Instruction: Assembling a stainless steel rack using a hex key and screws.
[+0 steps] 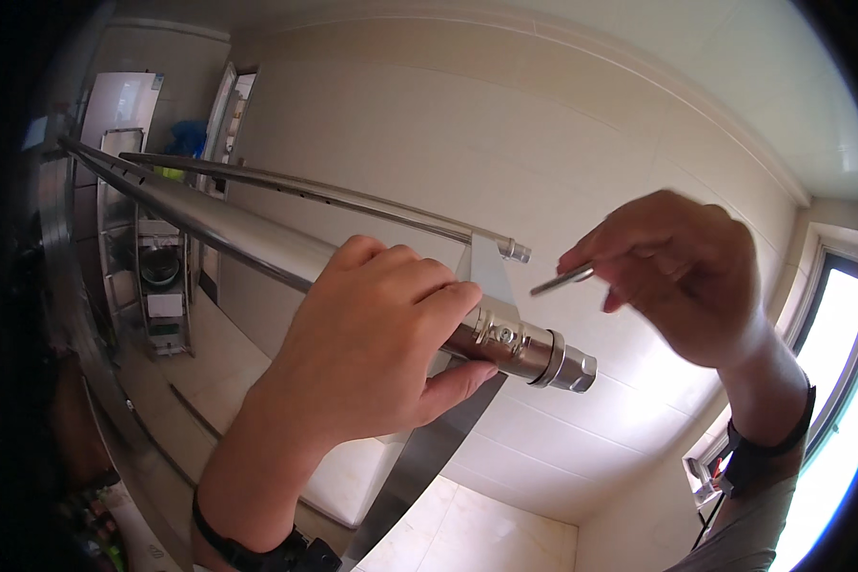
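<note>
My left hand (372,334) wraps around a thick shiny metal rod (229,234) close to its end cap (534,348), which carries a small set screw. My right hand (682,276) is raised to the right of the rod's end and pinches a small thin metal tool (562,280), like a hex key, between thumb and fingers. The tool's tip points left toward the rod end, a short way above it and not touching. A thinner metal rail (334,195) runs parallel behind the thick rod, joined by a flat metal bracket (486,262).
A flat steel strip (419,467) slants down from the bracket toward the lower edge. White tiled wall and ceiling fill the background. A metal shelf unit (153,276) stands at the left near a doorway. A bright window (839,381) is at the right.
</note>
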